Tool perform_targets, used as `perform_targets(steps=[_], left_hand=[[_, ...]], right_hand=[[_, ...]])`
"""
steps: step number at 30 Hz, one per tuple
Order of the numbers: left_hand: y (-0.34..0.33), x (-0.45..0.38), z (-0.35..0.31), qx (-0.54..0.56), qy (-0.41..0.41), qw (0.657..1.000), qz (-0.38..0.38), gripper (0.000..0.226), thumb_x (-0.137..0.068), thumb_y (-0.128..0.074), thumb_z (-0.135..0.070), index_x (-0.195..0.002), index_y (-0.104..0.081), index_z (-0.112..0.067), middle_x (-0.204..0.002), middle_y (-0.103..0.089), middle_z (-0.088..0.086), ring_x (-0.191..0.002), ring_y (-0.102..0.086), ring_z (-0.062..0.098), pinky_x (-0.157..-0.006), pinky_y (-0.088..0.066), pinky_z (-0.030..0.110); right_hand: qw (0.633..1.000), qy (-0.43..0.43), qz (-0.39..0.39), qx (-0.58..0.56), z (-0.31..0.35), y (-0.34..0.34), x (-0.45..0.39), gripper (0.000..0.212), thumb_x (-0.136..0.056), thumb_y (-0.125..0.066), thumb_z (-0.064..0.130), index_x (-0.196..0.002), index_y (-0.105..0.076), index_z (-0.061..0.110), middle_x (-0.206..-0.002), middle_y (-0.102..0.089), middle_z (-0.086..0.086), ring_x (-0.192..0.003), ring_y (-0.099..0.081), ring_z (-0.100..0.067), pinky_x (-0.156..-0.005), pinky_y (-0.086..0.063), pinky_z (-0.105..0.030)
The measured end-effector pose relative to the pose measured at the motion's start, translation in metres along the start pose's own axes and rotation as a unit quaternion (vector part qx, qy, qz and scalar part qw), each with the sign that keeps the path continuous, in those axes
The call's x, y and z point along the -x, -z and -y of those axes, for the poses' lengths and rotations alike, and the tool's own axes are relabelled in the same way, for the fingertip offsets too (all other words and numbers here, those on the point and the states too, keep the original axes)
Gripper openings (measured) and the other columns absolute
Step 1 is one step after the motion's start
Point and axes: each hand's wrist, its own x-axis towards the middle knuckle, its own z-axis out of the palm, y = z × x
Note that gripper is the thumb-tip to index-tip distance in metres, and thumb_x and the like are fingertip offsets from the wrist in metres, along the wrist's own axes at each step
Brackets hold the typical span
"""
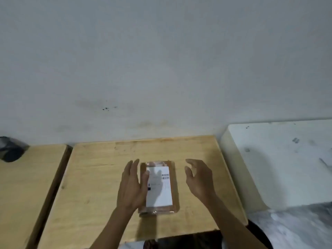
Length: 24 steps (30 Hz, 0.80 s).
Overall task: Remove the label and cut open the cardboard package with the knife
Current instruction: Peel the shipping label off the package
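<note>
The cardboard package (159, 187) is lying flat near the middle of a wooden desk (100, 177), its long side running away from the person, wrapped in clear shiny film. A white label (159, 187) with barcodes near its far right corner is covering most of the package's top face. The left hand (132, 186) is resting open along the package's left edge, fingers stretched forward and the thumb lying over the label's left margin. The right hand (199, 178) is hovering open just to the right of the package, fingers loosely curled, apart from it. A second wooden desk (27, 186) is standing to the left, and a white block (280, 159) is sitting to the right against the pale wall (161, 60).
</note>
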Motion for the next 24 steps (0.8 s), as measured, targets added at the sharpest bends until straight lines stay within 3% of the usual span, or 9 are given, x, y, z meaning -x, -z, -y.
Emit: perform_targets(steps=[4, 8, 13, 17, 24], left_hand=[[-0.036, 0.010, 0.020, -0.022, 0.068, 0.995, 0.076, 0.081, -0.085, -0.025, -0.072, -0.153, -0.023, -0.029, -0.162, -0.019, 0.012, -0.148, -0.019, 0.031, -0.109, -0.036, 0.049], [-0.060, 0.007, 0.029, -0.048, 0.094, 0.990, 0.090, 0.084, -0.083, -0.022, -0.076, -0.155, -0.012, -0.036, -0.164, -0.008, 0.013, -0.150, -0.011, 0.031, -0.112, -0.034, 0.051], [-0.086, -0.002, 0.036, -0.070, 0.090, 0.988, 0.101, 0.072, -0.093, -0.045, -0.061, -0.154, -0.021, -0.032, -0.164, -0.003, 0.010, -0.149, -0.012, 0.028, -0.111, -0.035, 0.046], [-0.099, -0.005, 0.042, -0.074, 0.108, 0.986, 0.098, 0.080, -0.088, -0.040, -0.069, -0.155, -0.021, -0.029, -0.164, 0.001, 0.010, -0.145, -0.022, 0.032, -0.107, -0.039, 0.046], [-0.100, 0.000, 0.040, -0.073, 0.119, 0.985, 0.106, 0.081, -0.089, -0.049, -0.063, -0.155, -0.010, -0.038, -0.164, 0.009, 0.003, -0.148, -0.013, 0.031, -0.104, -0.042, 0.049]], right_hand=[[0.993, -0.047, 0.106, 0.009, -0.012, -0.039, -0.004, 0.023, -0.088, -0.061, 0.014, -0.108, -0.072, 0.015, -0.109, -0.067, -0.004, -0.107, -0.061, -0.023, -0.088, -0.051, -0.035], [0.988, -0.045, 0.148, 0.022, -0.021, -0.072, -0.018, 0.024, -0.084, -0.057, 0.007, -0.100, -0.071, 0.018, -0.102, -0.061, -0.002, -0.105, -0.055, -0.023, -0.079, -0.049, -0.033], [0.981, -0.070, 0.178, 0.024, -0.036, -0.098, -0.034, 0.024, -0.089, -0.062, 0.017, -0.111, -0.067, 0.023, -0.111, -0.063, -0.002, -0.116, -0.050, -0.021, -0.086, -0.048, -0.036], [0.979, -0.091, 0.184, 0.002, -0.042, -0.105, -0.031, 0.022, -0.089, -0.063, 0.021, -0.111, -0.066, 0.025, -0.104, -0.065, -0.001, -0.110, -0.053, -0.021, -0.082, -0.050, -0.037], [0.980, -0.127, 0.156, -0.006, -0.034, -0.107, -0.029, 0.018, -0.090, -0.064, 0.022, -0.107, -0.067, 0.024, -0.104, -0.061, -0.004, -0.100, -0.060, -0.024, -0.071, -0.050, -0.034]])
